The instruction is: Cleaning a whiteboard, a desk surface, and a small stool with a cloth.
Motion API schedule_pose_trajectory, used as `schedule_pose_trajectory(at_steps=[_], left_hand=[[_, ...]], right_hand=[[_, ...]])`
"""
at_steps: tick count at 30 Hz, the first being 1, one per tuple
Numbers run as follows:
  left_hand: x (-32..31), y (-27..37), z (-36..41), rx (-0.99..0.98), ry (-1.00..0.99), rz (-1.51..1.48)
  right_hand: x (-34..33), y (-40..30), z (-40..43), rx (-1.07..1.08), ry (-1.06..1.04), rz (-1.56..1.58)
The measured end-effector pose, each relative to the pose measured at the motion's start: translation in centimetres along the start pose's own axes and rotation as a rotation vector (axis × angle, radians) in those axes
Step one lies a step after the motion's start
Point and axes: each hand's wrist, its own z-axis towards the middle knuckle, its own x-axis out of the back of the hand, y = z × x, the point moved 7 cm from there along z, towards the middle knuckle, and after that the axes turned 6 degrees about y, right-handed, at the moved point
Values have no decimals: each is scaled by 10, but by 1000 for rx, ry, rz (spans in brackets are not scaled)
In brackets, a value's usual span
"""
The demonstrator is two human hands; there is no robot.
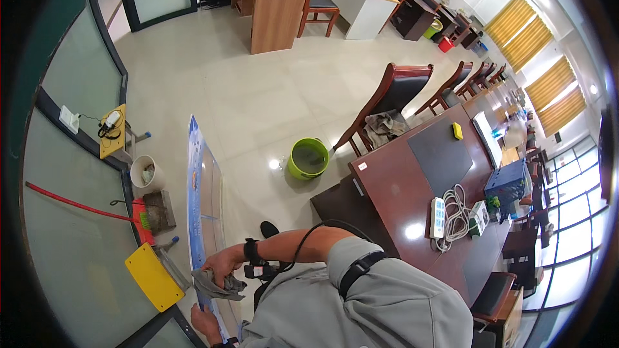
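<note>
A crumpled grey cloth (218, 286) is bunched in my right hand (225, 266), pressed against a tall board (195, 193) that stands on edge in front of me. The board's narrow face is blue and white and bears writing; its other side looks pale brown with a lighter frame. Lower down, my left hand (206, 323) grips the board's near edge, and its fingers are partly hidden. Dark straps circle both wrists. A green bucket (308, 158) holding murky water sits on the tiled floor to the right of the board.
Left of the board are a yellow step stool (154, 278), a white bin (146, 174) and a red-handled dustpan (143, 222). A yellow stool (114, 130) carries a plugged-in charger. At right, a dark wooden desk (387, 193) bears a power strip (437, 217). A chair (394, 92) stands beyond the bucket.
</note>
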Motion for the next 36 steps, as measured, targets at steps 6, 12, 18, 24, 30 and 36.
schedule_pose_trajectory(at_steps=[6, 12, 18, 24, 30, 36], left_hand=[[-20, -12, -9, -89, -11, -190], [-28, 23, -20, -77, 137, -233], [-16, 38, -60, 164, 78, -239], [-1, 32, -104, 389, 184, -154], [-14, 36, -113, 444, 141, -114], [-18, 31, -105, 381, 152, -93]], right_hand=[[-10, -12, -20, -90, -63, 130], [3, -9, 4, -33, 208, 104], [20, -49, -15, 175, 80, -1466], [81, -29, 20, 28, 3, -1824], [113, -18, 44, 184, -304, -2147], [116, -17, 56, 336, -350, -2189]])
